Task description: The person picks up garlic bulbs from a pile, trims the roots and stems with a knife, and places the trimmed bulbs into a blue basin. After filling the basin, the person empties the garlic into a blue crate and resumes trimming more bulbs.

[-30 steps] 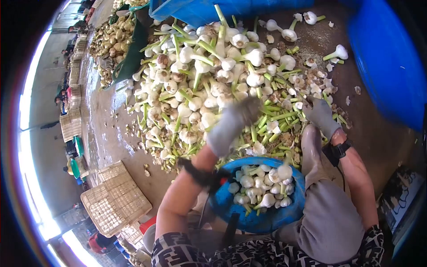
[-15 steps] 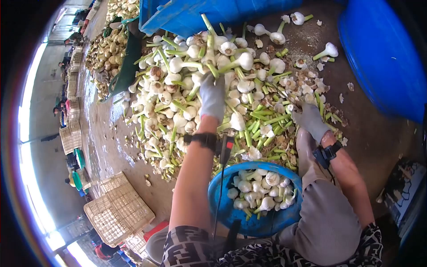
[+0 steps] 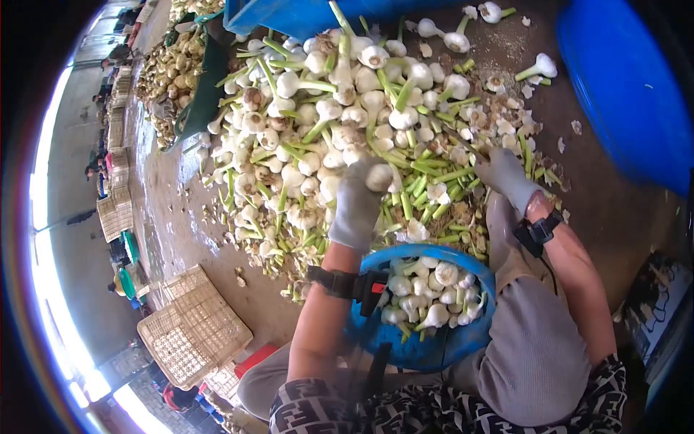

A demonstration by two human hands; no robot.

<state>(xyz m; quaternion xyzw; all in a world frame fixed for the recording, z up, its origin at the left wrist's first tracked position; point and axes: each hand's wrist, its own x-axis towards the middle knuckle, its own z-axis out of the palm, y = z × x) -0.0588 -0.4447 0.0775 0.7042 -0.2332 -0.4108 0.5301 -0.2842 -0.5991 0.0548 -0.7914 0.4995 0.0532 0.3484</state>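
Note:
My left hand (image 3: pixel 356 202), in a light grey glove, is closed round a garlic bulb (image 3: pixel 379 178) above the near part of the heap. Its fingertips are partly blurred. To the right, my gloved right hand (image 3: pixel 504 176) is closed on a thin tool (image 3: pixel 466 145), whose dark blade points up and left over peelings; its handle is hidden in the fist. The garlic heap (image 3: pixel 289 145) has bulbs with green stems. Cut green stems (image 3: pixel 426 184) lie between my hands. Below them, a blue basin (image 3: pixel 483 271) holds trimmed white bulbs (image 3: pixel 426 296).
A blue tub (image 3: pixel 622 87) stands at the upper right and a blue crate (image 3: pixel 303 20) at the top. Beige plastic baskets (image 3: pixel 195 329) are at the lower left. Another garlic pile (image 3: pixel 170 76) lies at the upper left, with people (image 3: pixel 177 394) farther off.
My left hand has drawn back from the heap's middle toward the basin, and a bulb now shows in it. My right hand has barely moved. The view has shifted slightly.

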